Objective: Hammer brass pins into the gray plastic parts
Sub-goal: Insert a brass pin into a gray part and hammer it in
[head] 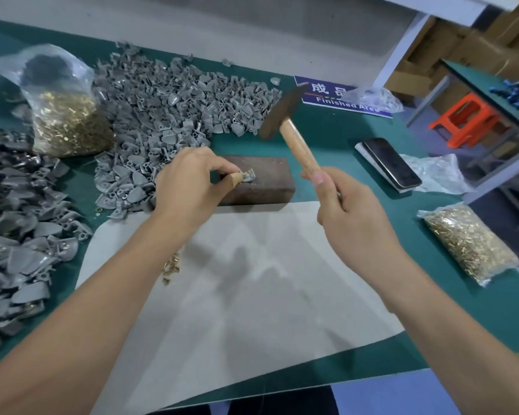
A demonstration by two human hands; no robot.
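The left hand [189, 187] pinches a gray plastic part [248, 176] on the metal block [261, 178]; the right hand [346, 205] grips the raised, seemingly motion-blurred hammer [285, 127] just right of it.

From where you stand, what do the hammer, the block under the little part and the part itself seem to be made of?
The hammer looks like a dark, dull metal head on a pale wooden handle with visible grain. The block seems rusty steel or iron: brown, mottled, sharp-edged, though that is a guess. The gray part, pinched by the left hand, looks like matte moulded plastic with a shiny brass-coloured pin in it.
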